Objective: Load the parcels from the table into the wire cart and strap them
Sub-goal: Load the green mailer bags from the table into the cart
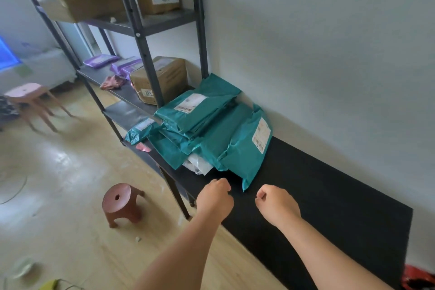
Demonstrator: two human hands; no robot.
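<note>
Both bare arms stretched forward, hands curled.

The left forearm (186, 247) and right forearm (329, 247) reach out side by side, backs of the wrists up. The left hand (215, 198) has its fingers tucked under into a loose fist, holding nothing. The right hand (276, 205) is curled the same way, thumb against the bent fingers. The two hands are near each other but apart.

Left hand (214, 198) and right hand (277, 205) curl near parcels (211, 129)

- 3 cardboard boxes (162, 79) on the shelves
- 2 stools (121, 202)
- 2 purple mailers (101, 60), maybe 3, blurry
- at least 4 teal parcels (200, 110), pile too overlapped to count
</note>
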